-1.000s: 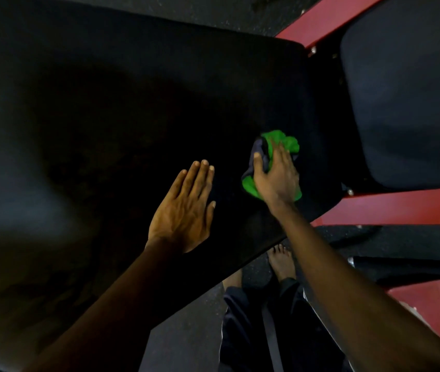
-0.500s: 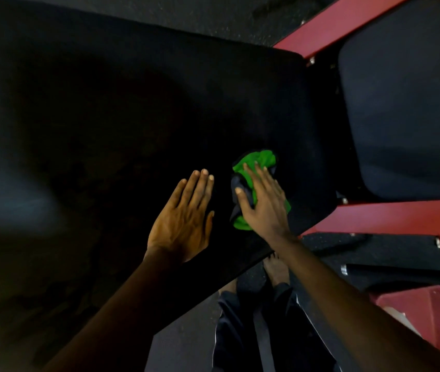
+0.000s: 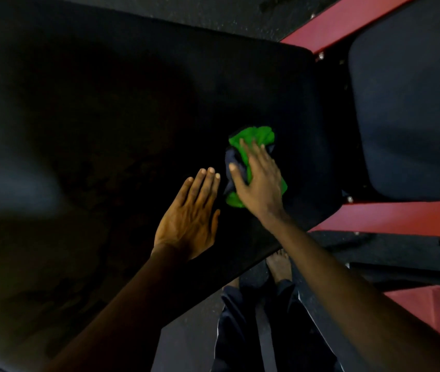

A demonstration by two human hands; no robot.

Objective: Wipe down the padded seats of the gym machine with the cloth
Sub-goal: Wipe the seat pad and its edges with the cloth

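The right grip (image 3: pixel 260 183), a bare hand, lies open with fingers spread flat, pressing a bunched green and dark cloth (image 3: pixel 256 135) onto the large black padded seat (image 3: pixel 106 116) near its right end. The left grip (image 3: pixel 189 221) rests flat and open on the same pad just beside the cloth, fingers straight and together. A second black pad (image 3: pixel 414 103) sits to the right, between red frame bars (image 3: pixel 401 218). A bare foot (image 3: pixel 280 264) shows on the floor below the seat's edge.
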